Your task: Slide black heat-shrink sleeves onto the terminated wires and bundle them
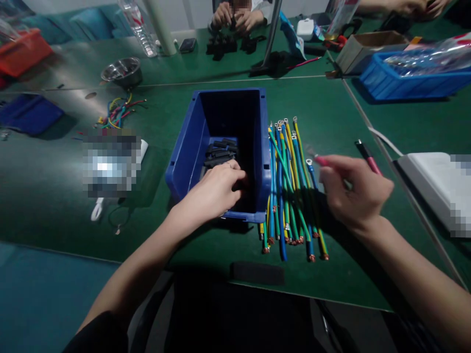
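Note:
My left hand (224,184) reaches into a deep blue plastic bin (180,142), its fingers curled down at the near end. Short black sleeve-like pieces (221,151) lie on the bin floor just beyond the fingers. Whatever these fingertips pinch, if anything, is hidden. To the right of the bin, my right hand (353,189) is closed on a slim pink-handled tool (322,161), whose thin tip is blurred. Beneath and left of that hand lies a bundle of blue, yellow and green cables (290,186) with ring lugs at the far ends and bare copper at several near ends.
A pink-and-black pen-like tool (369,157) lies right of my right hand. Farther right are a white device (429,179) and a blue tray (415,86). Loose thin wires (119,112) and a metal bowl (123,73) sit left. A co-worker's hands (237,18) work across the table.

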`<state>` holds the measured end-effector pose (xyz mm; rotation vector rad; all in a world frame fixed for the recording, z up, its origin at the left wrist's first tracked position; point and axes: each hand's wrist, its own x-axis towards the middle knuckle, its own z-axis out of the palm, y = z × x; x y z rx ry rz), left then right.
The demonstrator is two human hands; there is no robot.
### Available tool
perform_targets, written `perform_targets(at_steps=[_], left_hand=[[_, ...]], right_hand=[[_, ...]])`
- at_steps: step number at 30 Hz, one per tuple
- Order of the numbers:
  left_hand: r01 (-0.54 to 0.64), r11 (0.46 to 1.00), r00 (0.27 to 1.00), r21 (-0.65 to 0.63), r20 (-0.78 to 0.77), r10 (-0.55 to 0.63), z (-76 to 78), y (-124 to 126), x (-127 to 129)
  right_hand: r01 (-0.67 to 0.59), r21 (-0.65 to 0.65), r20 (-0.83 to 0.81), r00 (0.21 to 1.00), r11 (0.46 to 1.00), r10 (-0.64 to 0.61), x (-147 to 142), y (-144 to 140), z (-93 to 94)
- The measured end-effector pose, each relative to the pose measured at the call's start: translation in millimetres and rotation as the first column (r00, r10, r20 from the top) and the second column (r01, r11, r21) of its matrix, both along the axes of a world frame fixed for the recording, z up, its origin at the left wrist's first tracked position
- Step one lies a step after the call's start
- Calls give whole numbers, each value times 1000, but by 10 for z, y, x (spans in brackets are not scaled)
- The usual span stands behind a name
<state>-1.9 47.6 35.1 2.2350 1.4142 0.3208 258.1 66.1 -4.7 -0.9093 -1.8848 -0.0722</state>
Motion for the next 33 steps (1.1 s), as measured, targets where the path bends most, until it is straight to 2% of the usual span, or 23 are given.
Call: perform_targets(at_steps=[3,5,9,13,16,19,27,33], left_hand=[[13,1000,1000,0,-19,-13,2,-2,-9],[-5,1000,999,5,-47,5,17,-15,-7],[-98,993,989,59,-110,104,53,-67,21],[-110,990,980,85,-155,123,62,-89,47],[-80,993,979,82,-183,94,56,-68,57],[-50,995,979,83,-195,65,51,-38,64],[-17,993,989,116,-142,33,63,-20,68],[-30,991,999,127,-38,35,56,-44,59]], right_hand=[[32,-58,-276,960,998,-47,-145,-62,-18],[0,-53,-301,953,999,-16,-168,-111,-44],[41,-116,-131,990,992,-56,-69,-163,-94],[52,-124,-115,991,991,-67,-71,-126,-59],[-53,-76,11,999,996,54,-144,-90,-23],[-168,-46,158,972,985,173,-172,-82,-1],[-76,-61,92,992,995,81,-69,-146,108],[-146,-80,133,979,986,156,-114,-192,111]])
